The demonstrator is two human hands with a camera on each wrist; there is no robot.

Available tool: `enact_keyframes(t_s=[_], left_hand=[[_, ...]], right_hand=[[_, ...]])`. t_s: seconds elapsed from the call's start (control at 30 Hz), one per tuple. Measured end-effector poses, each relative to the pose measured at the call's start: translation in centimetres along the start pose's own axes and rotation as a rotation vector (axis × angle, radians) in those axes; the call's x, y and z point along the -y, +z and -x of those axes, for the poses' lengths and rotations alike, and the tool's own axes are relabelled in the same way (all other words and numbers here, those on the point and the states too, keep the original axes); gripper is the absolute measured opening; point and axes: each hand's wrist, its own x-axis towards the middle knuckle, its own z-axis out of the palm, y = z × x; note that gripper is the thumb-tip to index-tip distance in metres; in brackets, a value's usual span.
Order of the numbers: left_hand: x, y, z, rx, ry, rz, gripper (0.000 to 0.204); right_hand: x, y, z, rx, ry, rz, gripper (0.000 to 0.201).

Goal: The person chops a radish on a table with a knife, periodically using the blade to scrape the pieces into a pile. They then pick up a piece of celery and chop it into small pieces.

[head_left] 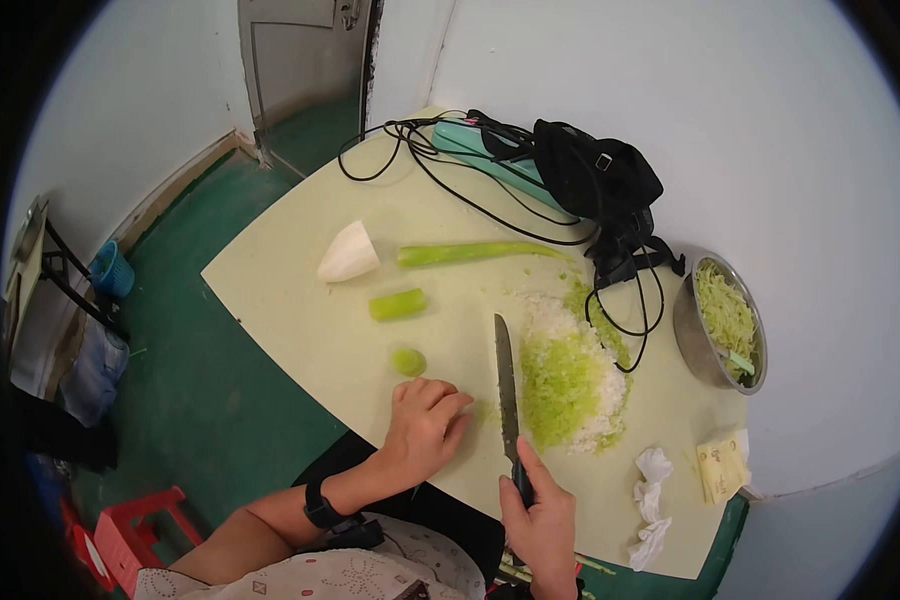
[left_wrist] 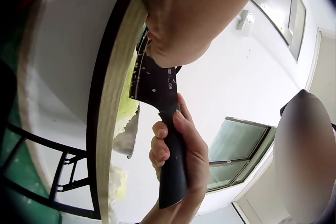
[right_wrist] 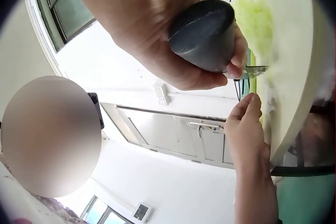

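Observation:
In the head view, my right hand point(head_left: 542, 520) grips the black handle of a knife point(head_left: 507, 385), its blade pointing away over the table beside a heap of chopped green and white bits point(head_left: 565, 385). Left of the blade, my left hand point(head_left: 427, 425) rests at the tabletop with fingers loosely bent, nothing visible in them. A short round green piece point(head_left: 408, 361) lies just beyond those fingers. The left wrist view shows the right hand point(left_wrist: 191, 148) round the handle and speckled bits on the blade point(left_wrist: 156, 85). The handle end point(right_wrist: 205, 35) looms large in the right wrist view.
A green stem piece point(head_left: 398, 304), a long green stalk point(head_left: 475, 253) and a white chunk point(head_left: 350, 253) lie farther back. Black cables and a black bag point(head_left: 595, 170) cover the far edge. To the right stand a metal bowl of shreds point(head_left: 686, 335), crumpled tissues point(head_left: 650, 535) and a packet point(head_left: 722, 468).

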Motion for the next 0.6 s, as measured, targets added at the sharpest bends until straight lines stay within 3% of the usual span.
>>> enact_keyframes(t_s=[0.13,0.6], left_hand=[[0.25,0.2,0.09,0.095,0.009,-0.011,0.024],[0.31,0.35,0.11,0.12,-0.011,-0.021,0.025]], right_hand=[[-0.25,-0.09,-0.1,0.008,0.117,-0.157,0.047],[-0.67,0.22,-0.17,0.046,0.087,-0.167,0.048]])
